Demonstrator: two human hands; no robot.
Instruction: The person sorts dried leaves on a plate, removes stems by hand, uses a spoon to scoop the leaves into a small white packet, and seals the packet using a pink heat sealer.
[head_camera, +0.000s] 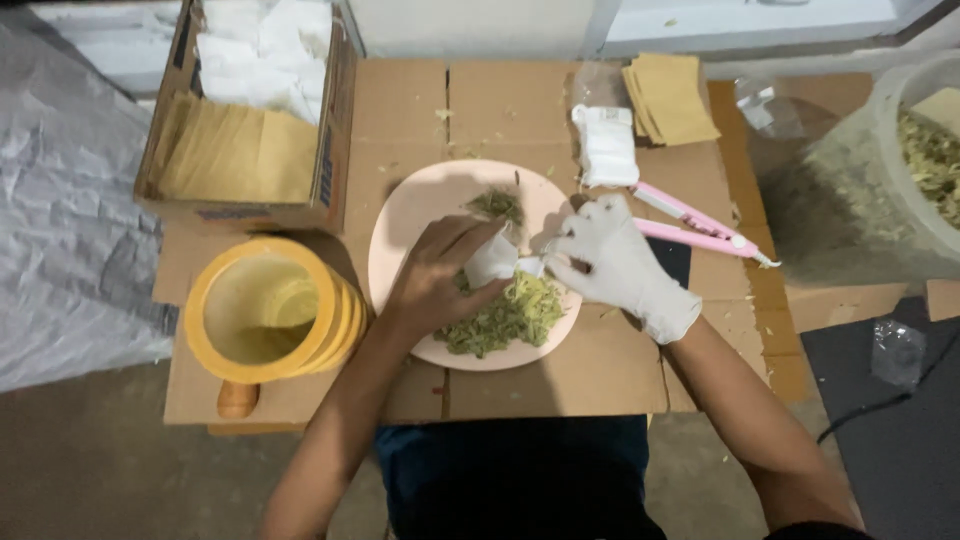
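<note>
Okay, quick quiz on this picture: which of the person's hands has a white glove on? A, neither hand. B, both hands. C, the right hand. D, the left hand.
C: the right hand wears a white glove, while the left hand is bare; both pinch a small white pouch over the pink plate of green shredded herbs.

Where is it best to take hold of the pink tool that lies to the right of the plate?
Probably the pink tool is best gripped at mid-length, coming from above. It lies flat on the cardboard, its two long arms side by side, the narrow tip pointing right, and nothing covers the middle.
</note>
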